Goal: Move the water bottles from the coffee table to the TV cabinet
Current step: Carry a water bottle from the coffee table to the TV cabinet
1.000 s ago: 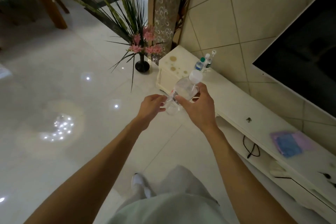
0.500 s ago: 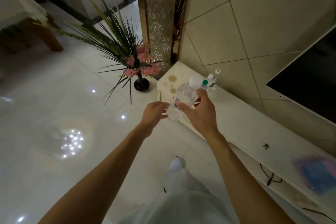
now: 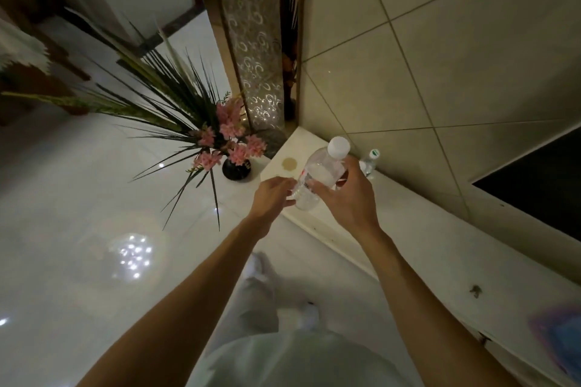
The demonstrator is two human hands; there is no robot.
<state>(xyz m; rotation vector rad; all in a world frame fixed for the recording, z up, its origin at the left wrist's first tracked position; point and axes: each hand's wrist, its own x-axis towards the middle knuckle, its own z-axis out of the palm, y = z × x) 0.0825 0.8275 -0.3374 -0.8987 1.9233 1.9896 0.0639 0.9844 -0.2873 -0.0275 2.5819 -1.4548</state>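
Clear plastic water bottle [image 3: 317, 177], white cap, red label print. White TV cabinet top [image 3: 418, 239], tan round stain near far corner. Pink flowers [image 3: 231, 143], black vase [image 3: 235, 169]. Beige tiled wall [image 3: 440, 56].

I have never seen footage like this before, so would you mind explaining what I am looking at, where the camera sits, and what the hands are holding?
There is no machine here: a person wears a wide-angle camera on the head, looking forward and down, so the two bare arms reach into the picture from below. The right hand grips a clear water bottle with a white cap, tilted, and the left hand touches its lower end. They hold it above the near end of the white TV cabinet, which runs along the tiled wall. At least one more bottle with a green and white cap already stands on the cabinet by the wall. A black vase of pink flowers stands on the glossy floor beside the cabinet. At the far right edge a blurred blue and pink item lies on the cabinet.
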